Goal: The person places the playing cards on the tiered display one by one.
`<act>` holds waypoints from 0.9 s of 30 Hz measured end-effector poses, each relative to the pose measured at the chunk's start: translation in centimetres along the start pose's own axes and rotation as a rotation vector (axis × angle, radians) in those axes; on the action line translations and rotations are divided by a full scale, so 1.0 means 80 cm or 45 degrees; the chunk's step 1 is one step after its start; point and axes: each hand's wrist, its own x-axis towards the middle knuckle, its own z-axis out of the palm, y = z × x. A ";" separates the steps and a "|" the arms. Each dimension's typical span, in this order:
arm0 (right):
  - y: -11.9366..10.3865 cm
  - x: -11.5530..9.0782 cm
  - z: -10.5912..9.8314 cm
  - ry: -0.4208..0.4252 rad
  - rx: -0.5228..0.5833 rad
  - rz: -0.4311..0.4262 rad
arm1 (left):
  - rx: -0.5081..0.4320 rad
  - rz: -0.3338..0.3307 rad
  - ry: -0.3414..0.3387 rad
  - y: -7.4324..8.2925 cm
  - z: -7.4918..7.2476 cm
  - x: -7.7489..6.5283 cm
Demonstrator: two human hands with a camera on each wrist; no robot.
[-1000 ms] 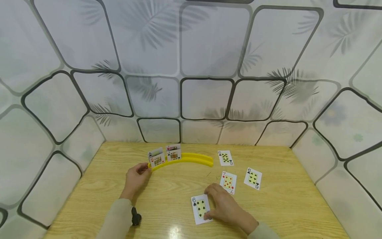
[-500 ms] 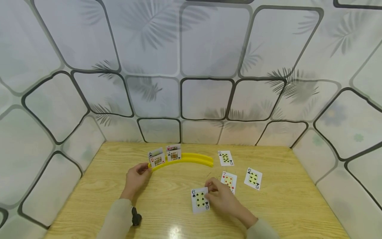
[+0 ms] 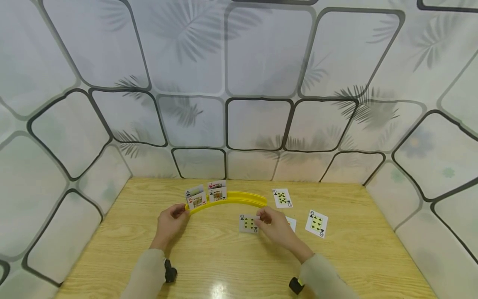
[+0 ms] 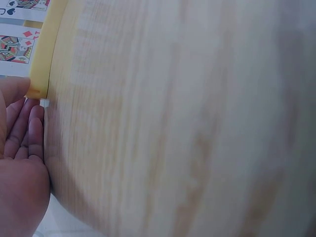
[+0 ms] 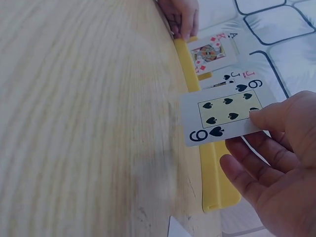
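Note:
My right hand (image 3: 276, 226) pinches a six of spades (image 3: 247, 224) by its right edge, thumb on the face. The card is off the table, tilted up in front of the curved yellow card holder (image 3: 239, 198). My left hand (image 3: 171, 222) grips the holder's left end, its thumb (image 4: 17, 89) against the yellow edge. Standing in the holder's left half are a king of diamonds (image 3: 197, 201) before an ace (image 3: 194, 190), and a jack of spades (image 3: 218, 194) before a red jack (image 3: 216, 183). The right half of the holder bears no cards.
On the table's right side a ten of clubs (image 3: 282, 198) and a six of clubs (image 3: 316, 224) lie face up. Another card (image 3: 291, 223) is mostly hidden behind my right hand. Patterned fabric walls (image 3: 257, 124) enclose the wooden table (image 3: 216, 257) at the back and sides.
My right hand has lifted the six of spades off the table and carried it away from me toward the yellow card holder, tilting it upright. The left hand has stayed on the holder's end.

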 end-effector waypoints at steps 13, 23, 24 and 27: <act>-0.004 0.039 -0.010 0.109 -0.014 0.017 | -0.012 0.018 0.026 0.001 0.001 -0.001; -0.007 0.068 -0.006 0.167 -0.018 -0.020 | -0.030 -0.005 0.010 0.001 0.001 -0.001; -0.008 0.070 -0.005 0.176 -0.016 -0.023 | -0.032 -0.004 0.012 0.001 0.001 -0.001; -0.009 0.076 -0.002 0.203 0.000 -0.027 | -0.036 -0.007 0.012 0.002 0.001 -0.001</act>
